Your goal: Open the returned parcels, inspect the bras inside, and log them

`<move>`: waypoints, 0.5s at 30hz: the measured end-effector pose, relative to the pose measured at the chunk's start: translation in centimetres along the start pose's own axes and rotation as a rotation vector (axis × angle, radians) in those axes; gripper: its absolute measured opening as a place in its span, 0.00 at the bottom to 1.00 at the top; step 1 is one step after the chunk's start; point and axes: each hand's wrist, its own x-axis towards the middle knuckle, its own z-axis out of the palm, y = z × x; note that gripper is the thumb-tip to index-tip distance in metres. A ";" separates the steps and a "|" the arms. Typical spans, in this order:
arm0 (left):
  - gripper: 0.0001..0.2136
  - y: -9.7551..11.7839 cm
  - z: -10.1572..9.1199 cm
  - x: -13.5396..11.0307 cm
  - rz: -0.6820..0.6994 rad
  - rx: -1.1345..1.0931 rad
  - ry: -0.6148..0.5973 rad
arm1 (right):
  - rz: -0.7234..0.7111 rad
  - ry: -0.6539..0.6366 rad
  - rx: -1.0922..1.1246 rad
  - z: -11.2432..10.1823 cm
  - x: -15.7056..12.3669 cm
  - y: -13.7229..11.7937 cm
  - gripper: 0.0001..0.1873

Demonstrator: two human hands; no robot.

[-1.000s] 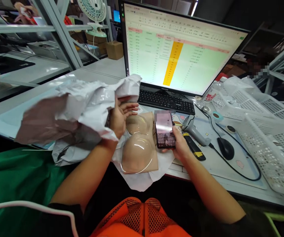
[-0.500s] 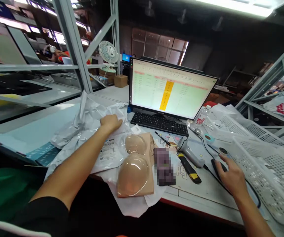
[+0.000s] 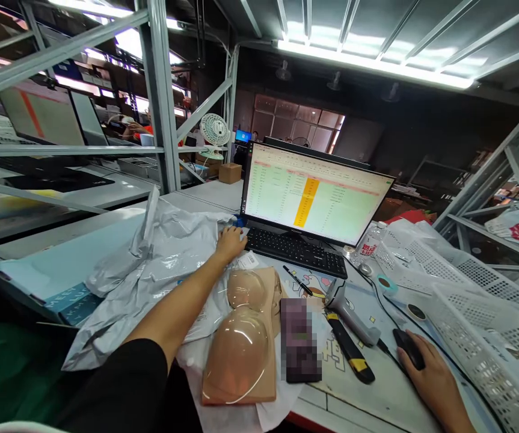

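Observation:
My left hand [image 3: 231,243] lies at the left end of the black keyboard [image 3: 297,251], fingers stretched forward and apart, holding nothing. Beneath its forearm spreads a crumpled white plastic mailing bag [image 3: 169,231]. My right hand [image 3: 433,370] is curved around a black computer mouse [image 3: 409,349]. In front of me a beige moulded bra [image 3: 241,343], with smooth glossy cups, rests on white wrapping. A phone-like item with a pixelated face [image 3: 299,340] sits to its right. Beyond that are a yellow-and-black utility knife [image 3: 352,349], a grey barcode scanner [image 3: 352,313] and a black pen [image 3: 297,280].
A monitor [image 3: 317,186] showing a spreadsheet stands behind the keyboard. White perforated baskets [image 3: 489,337] line the right side, near a plastic bottle [image 3: 371,237] and a tape roll [image 3: 386,284]. A blue box [image 3: 61,258] is at left. A small fan [image 3: 214,130] stands behind.
My left hand has moved from the mailing bag to the keyboard's left end. My right hand has settled around the mouse. The view has tilted upward.

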 end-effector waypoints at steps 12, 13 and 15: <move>0.18 1.6 2.9 2.0 0.030 0.072 -0.077 | 0.053 -0.108 -0.060 0.1 0.1 2.1 0.35; 0.17 2.1 3.3 2.4 0.077 0.047 -0.081 | 0.047 -0.101 -0.057 0.3 0.0 2.2 0.36; 0.17 2.5 4.1 3.1 0.141 -0.002 -0.082 | 0.036 -0.092 -0.042 0.6 -0.1 2.3 0.37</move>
